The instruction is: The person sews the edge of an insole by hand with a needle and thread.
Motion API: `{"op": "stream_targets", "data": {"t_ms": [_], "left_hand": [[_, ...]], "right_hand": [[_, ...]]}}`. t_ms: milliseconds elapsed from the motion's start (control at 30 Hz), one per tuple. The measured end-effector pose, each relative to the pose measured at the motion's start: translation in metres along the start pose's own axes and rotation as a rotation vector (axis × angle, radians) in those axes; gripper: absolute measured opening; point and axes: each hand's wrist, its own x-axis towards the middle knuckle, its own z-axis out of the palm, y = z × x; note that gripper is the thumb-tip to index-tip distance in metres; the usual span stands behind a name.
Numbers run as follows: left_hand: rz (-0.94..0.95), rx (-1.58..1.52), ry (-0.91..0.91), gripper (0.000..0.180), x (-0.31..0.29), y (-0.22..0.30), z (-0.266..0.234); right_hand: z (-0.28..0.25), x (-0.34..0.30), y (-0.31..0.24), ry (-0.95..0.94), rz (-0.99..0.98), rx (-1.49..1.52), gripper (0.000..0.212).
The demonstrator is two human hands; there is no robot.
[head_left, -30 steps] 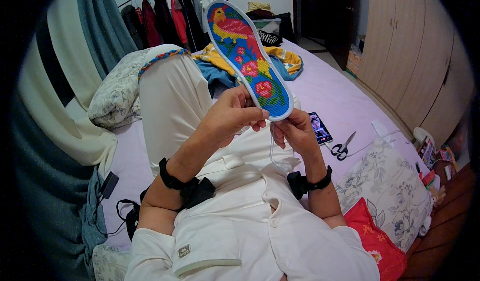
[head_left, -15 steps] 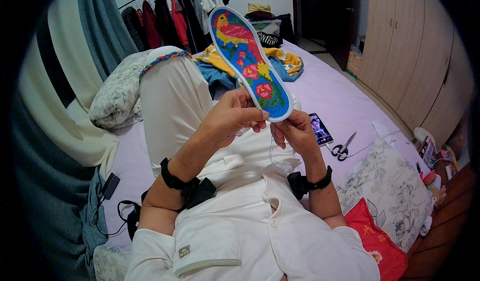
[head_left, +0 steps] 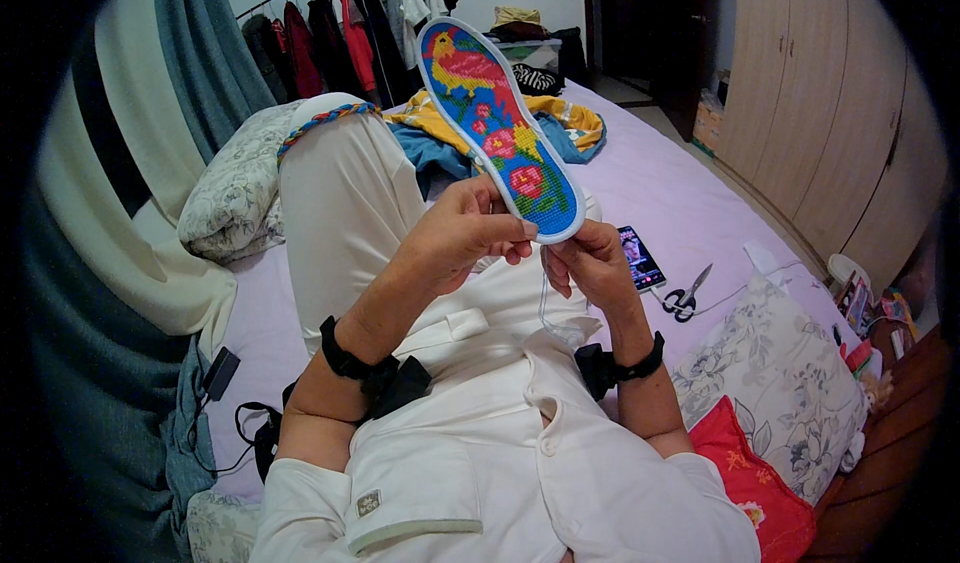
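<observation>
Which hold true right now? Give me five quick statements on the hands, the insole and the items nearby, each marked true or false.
1. The left hand grips the patterned insole near its lower end. True.
2. The right hand is well away from the insole. False: its fingers are at the insole's lower edge.
3. A pale thread hangs below the insole. True.
4. The phone has its screen lit. True.
5. The scissors lie on the person's left. False: they lie on the right, beside the phone.
</observation>
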Motion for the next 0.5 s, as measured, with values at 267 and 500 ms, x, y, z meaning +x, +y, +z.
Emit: {"op": "stream_targets", "data": {"t_ms": [267,500], "left_hand": [[-0.025,0.007,0.006,0.027,0.0003,-0.0022,-0.001],[-0.03,0.016,0.0,0.027,0.0011,-0.0017,0.0]], "right_hand": [[0.0023,-0.0008,-0.0059,0.018,-0.003,-0.085,0.014],[0.0015,0.0003,-0.0026,0.01,-0.017,-0.081,0.013]]}}
